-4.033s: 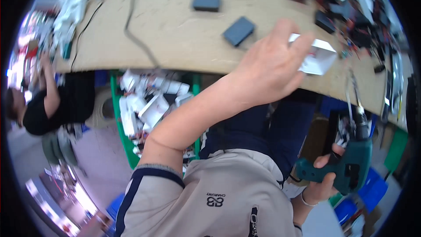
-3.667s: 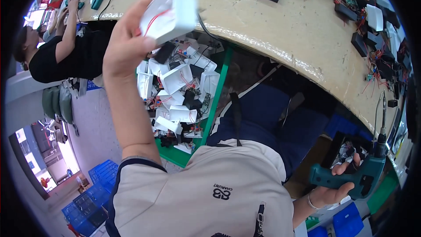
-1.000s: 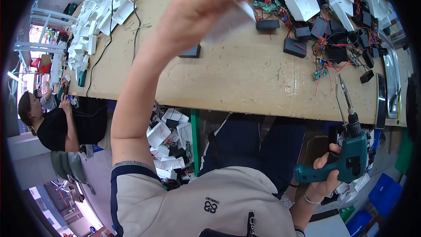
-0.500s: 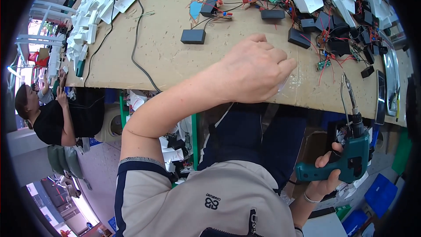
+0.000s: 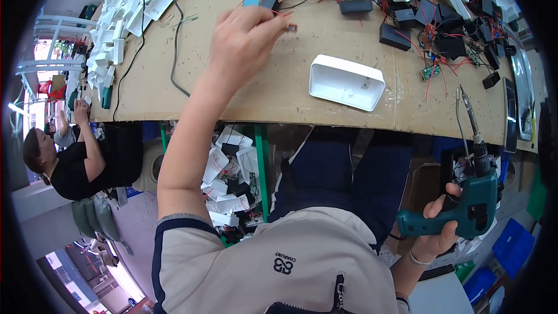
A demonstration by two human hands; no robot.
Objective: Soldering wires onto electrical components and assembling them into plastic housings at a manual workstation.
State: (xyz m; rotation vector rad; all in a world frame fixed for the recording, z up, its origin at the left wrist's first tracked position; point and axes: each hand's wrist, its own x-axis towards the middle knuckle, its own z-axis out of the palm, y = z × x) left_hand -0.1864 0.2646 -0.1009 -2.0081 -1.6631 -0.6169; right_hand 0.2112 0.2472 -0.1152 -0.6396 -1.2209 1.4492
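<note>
My left hand (image 5: 241, 38) reaches out over the brown workbench (image 5: 273, 90) and pinches the red wires of a small black and blue module (image 5: 268, 1). A white plastic housing (image 5: 347, 81) lies open side up on the bench to the right of that hand, apart from it. My right hand (image 5: 437, 234) is low beside my lap and grips a green electric screwdriver (image 5: 472, 197) with its long bit pointing up toward the bench edge.
Black modules with red wires and small circuit boards (image 5: 433, 29) crowd the far right of the bench. White housings (image 5: 119, 29) pile at the far left, with a black cable (image 5: 174, 52). A green bin (image 5: 232, 180) of parts stands under the bench. Another person (image 5: 70, 163) sits at left.
My left hand set the white housing down on the bench and moved left and farther out to the wired module. My right hand kept holding the screwdriver in place.
</note>
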